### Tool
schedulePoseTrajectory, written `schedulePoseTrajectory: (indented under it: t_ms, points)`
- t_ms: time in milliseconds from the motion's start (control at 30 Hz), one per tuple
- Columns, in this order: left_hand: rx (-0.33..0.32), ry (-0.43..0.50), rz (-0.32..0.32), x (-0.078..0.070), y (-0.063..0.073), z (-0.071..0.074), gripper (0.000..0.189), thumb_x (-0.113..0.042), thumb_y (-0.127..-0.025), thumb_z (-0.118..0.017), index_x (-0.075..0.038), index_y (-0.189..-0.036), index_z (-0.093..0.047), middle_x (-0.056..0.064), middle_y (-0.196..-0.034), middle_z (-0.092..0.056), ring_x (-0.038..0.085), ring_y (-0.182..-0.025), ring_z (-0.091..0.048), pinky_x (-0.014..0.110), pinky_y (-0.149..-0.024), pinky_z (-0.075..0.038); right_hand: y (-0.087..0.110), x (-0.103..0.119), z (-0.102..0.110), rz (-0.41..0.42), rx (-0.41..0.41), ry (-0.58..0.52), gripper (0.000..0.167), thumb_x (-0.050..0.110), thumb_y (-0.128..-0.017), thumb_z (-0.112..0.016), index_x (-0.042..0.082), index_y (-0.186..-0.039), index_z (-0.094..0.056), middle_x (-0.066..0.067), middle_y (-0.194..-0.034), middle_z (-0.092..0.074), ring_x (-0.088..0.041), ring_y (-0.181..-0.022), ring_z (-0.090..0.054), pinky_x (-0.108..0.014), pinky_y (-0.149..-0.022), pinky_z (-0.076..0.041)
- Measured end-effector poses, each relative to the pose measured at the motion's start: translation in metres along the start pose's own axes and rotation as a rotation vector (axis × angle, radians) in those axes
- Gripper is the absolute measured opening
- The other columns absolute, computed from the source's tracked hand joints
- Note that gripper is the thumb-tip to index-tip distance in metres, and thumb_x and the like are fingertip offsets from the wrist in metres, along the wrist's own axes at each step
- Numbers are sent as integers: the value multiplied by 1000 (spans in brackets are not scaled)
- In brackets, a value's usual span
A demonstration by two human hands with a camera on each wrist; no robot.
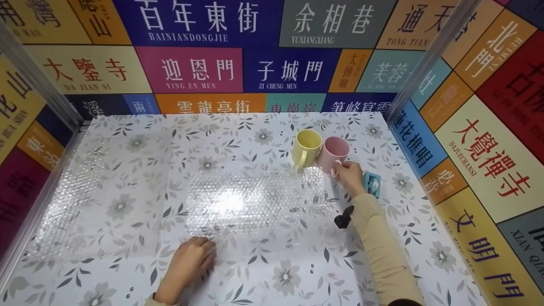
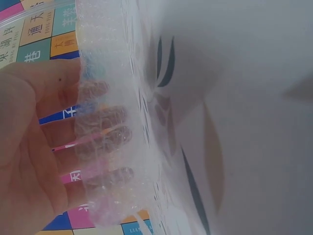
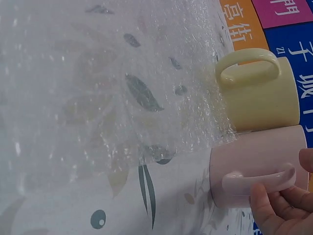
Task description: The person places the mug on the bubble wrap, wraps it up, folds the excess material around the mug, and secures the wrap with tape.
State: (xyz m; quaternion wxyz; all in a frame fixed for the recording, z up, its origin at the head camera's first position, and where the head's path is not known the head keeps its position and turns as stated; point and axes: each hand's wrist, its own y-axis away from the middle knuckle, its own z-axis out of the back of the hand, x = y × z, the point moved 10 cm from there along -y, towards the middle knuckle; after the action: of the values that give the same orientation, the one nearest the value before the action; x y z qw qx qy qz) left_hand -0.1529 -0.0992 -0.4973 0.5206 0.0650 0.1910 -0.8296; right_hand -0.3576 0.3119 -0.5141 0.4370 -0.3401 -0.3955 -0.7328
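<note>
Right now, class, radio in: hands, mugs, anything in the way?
Right hand holding pink mug by handle. Left hand at bubble wrap. Yellow mug close alongside.

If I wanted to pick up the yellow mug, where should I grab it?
Probably by its handle, coming from the near side: the yellow mug stands upright with its handle pointing that way, while the pink mug crowds its right side.

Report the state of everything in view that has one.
Yellow mug: upright
Pink mug: upright, handle gripped by the right hand
Middle bubble wrap sheet: spread out, touched by the left hand at its near edge
Left bubble wrap sheet: spread out
Small teal object: lying beside the right sleeve
Black object: lying by that sleeve, details unclear
</note>
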Motion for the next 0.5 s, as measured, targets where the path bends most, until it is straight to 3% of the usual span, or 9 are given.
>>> schedulePoseTrajectory:
  t_ms: [167, 267, 500]
  points:
    - [-15, 0, -1, -1, 1, 1, 15, -13, -77, -66, -4, -89, -65, 11, -88, -61, 30, -80, -57, 43, -69, -47, -7, -4, -7, -11, -16, -124, 24, 18, -92, -46, -4, -85, -53, -12, -78, -52, -21, -71, -50, -36, -70, -45]
    - [-11, 6, 1, -1, 2, 1, 14, -12, -77, -67, -4, -88, -66, 10, -87, -61, 29, -80, -58, 43, -69, -47, -7, -7, -9, -15, -27, -143, 25, 20, -94, -45, -3, -86, -53, -11, -79, -52, -20, -70, -50, -35, -70, -44]
    - [-28, 14, -9, -1, 1, 1, 12, -11, -76, -67, -4, -86, -65, 10, -85, -61, 29, -79, -58, 43, -68, -47, -1, -5, -6, 23, -63, -56, 29, 25, -96, -41, -1, -89, -52, -11, -82, -50, -22, -79, -51, -27, -65, -42]
